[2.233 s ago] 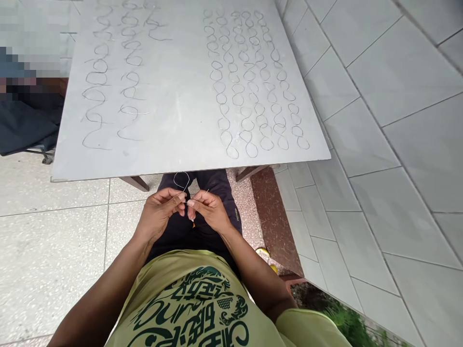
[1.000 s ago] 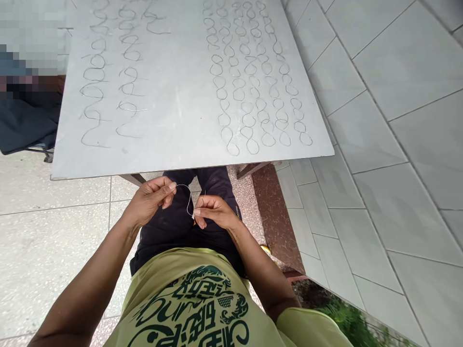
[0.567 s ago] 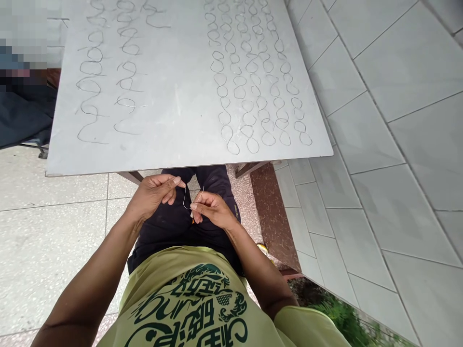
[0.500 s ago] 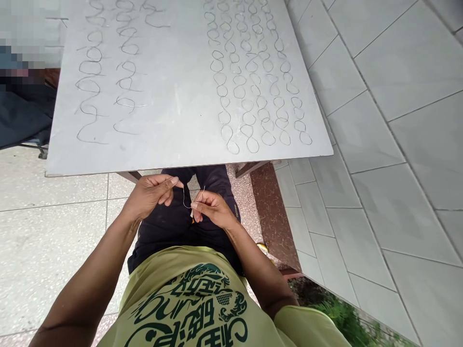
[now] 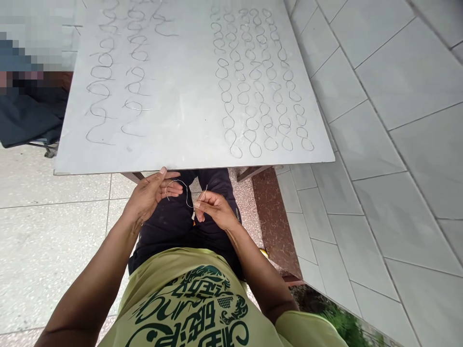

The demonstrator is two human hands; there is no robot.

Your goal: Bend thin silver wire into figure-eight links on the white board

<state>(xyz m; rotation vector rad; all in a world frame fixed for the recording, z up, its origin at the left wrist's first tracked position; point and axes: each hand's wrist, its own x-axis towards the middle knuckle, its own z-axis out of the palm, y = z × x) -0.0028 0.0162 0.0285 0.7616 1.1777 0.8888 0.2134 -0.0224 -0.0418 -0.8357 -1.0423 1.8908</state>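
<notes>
My two hands are held over my lap, just below the near edge of a grey table (image 5: 188, 149). Between them runs a thin, pale bent wire (image 5: 184, 188). My right hand (image 5: 213, 212) pinches one end of it between thumb and fingertips. My left hand (image 5: 150, 193) has its fingers stretched out and partly apart, and the curved far end of the wire lies against them. On the tabletop lie several rows of wavy wire chains (image 5: 253, 77) at the right and looser wavy wires (image 5: 101, 82) at the left.
A tiled wall (image 5: 390, 120) rises at the right. A speckled floor (image 5: 54, 231) lies at the left, with a dark chair and cloth (image 5: 29, 120) beyond the table's left corner. A brown stool (image 5: 275, 221) and green plants (image 5: 343, 323) sit at lower right.
My left hand has loosened from a pinch to stretched-out fingers and moved slightly up toward the table edge. The wire now arches wider between my hands. The right hand has barely moved.
</notes>
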